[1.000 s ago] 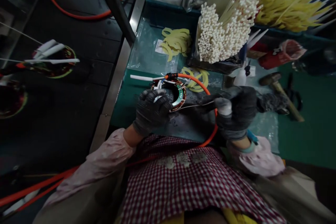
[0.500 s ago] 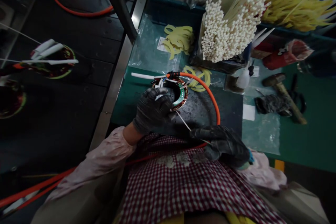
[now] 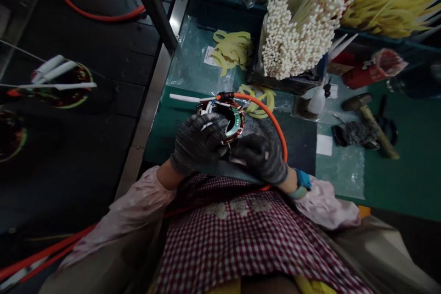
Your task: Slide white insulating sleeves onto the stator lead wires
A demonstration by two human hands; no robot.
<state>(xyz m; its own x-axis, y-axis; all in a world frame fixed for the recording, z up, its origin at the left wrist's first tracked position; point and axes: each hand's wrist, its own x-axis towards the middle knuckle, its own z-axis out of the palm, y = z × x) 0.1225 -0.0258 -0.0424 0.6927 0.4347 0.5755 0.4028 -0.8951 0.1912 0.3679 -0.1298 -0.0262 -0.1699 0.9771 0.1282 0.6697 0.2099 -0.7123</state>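
A ring-shaped copper-wound part [image 3: 237, 121] with a green inner rim stands on a dark mat. My left hand [image 3: 198, 142], in a dark glove, is wrapped over its left and front side. Close to the front right of the ring is my right hand [image 3: 263, 154], gloved too, fingers bent together and blurred; what they pinch is too small to make out. An orange cable [image 3: 277, 128] with a black wrap joins the ring at the top and curves round the right hand. A white sleeve [image 3: 184, 98] sticks out to the left.
Behind are yellow strips [image 3: 234, 48], a box of white-tipped sticks [image 3: 292, 41] and blue bins. At right lie a hammer [image 3: 374, 124], a red can [image 3: 375, 69] and a small white bottle [image 3: 317, 101]. More wound rings [image 3: 65, 87] are at far left.
My right hand has moved left and up from the table's front edge to the ring. The white cord once stretched between ring and hand is now mostly hidden. The left hand stays on the ring.
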